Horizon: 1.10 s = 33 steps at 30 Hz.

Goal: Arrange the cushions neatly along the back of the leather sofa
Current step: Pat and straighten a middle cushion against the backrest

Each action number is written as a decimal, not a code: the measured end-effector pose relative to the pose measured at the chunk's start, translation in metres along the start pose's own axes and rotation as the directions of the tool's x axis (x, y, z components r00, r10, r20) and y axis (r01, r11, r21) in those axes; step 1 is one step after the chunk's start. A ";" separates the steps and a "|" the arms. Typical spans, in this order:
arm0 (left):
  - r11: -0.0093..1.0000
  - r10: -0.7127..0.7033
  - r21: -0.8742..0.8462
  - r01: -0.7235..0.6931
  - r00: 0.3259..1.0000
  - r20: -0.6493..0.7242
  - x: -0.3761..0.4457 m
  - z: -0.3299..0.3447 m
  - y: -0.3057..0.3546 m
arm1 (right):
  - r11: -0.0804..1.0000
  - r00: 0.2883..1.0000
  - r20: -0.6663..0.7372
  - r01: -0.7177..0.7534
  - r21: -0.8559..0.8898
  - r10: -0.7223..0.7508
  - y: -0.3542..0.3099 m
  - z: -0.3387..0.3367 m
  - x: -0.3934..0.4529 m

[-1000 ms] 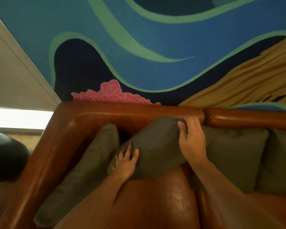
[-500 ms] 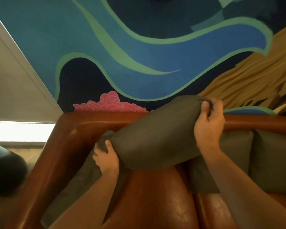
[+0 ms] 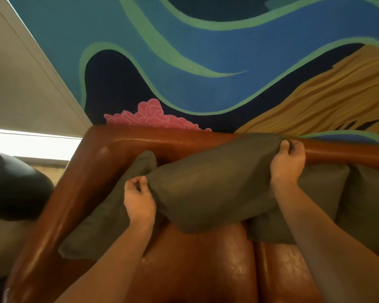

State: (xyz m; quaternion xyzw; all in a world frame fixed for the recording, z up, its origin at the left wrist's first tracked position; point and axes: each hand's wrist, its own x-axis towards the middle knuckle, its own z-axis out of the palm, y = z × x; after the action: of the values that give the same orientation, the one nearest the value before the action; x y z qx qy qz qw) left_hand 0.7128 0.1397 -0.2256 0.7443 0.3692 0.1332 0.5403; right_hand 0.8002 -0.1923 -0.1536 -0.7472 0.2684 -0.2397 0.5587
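Both hands hold one olive-grey cushion up over the seat of the brown leather sofa, close in front of the backrest. The cushion's long axis runs from lower left to upper right: its left corner sits low, near the sofa's inner corner, and its right corner rises to the level of the backrest's top roll. The left hand has its grip closed on the lower left corner, thumb and fingertips pinching the fabric. The right hand has its grip closed on the upper right corner, fingers curled over a bunched fold of cloth just in front of the top roll. The cushion sags in the middle, its underside hanging clear of the seat. A second cushion of the same colour leans against the sofa's left arm, its long axis running down along the arm toward the camera, its upper corner tucked behind the held cushion. A third cushion stands against the backrest behind the right forearm, and a fourth is just beside it at the right edge. Behind the sofa is a painted wall mural of blue and green waves with a pink flower.
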 end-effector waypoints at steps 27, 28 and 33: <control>0.939 -0.340 0.072 0.336 0.939 0.057 0.030 0.058 -0.086 | 0.845 0.882 0.269 -0.223 -0.485 0.387 0.185 0.015 0.092; 0.947 -0.318 0.077 0.313 0.946 0.063 0.033 0.059 -0.081 | 0.844 0.885 0.264 -0.219 -0.490 0.383 0.184 0.015 0.095; 0.938 -0.218 0.288 0.195 0.975 0.051 0.057 0.078 -0.073 | 0.819 0.892 0.274 -0.160 -0.551 0.359 0.201 0.028 0.109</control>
State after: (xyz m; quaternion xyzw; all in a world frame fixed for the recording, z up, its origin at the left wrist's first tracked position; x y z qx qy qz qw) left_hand 0.7692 0.1344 -0.3326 0.7754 0.4380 -0.0087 0.4548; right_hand 0.8726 -0.2922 -0.3487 -0.8555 0.3146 0.0643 0.4063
